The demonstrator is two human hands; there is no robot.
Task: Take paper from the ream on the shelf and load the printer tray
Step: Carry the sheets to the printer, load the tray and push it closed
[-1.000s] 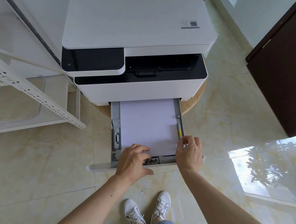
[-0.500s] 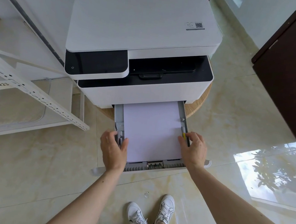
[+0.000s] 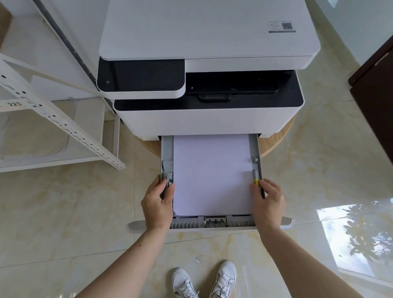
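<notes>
A white and black printer (image 3: 206, 61) stands on a low round wooden stand. Its grey paper tray (image 3: 217, 223) is pulled out toward me. A stack of white paper (image 3: 210, 171) lies flat in the tray between the side guides. My left hand (image 3: 158, 202) grips the tray's left rail and guide, thumb on the inner side by the paper edge. My right hand (image 3: 268, 203) holds the right rail, fingers at the yellow-tipped guide (image 3: 255, 181). The ream is out of sight.
A white metal shelf frame (image 3: 50, 115) with number labels stands at the left. A dark brown door (image 3: 392, 95) is at the right. My white shoes (image 3: 203, 289) stand on the glossy tiled floor just below the tray front.
My left hand has left the rear paper guide at the tray's front and taken hold of the left rail. My right hand stays on the right guide. The view has shifted slightly.
</notes>
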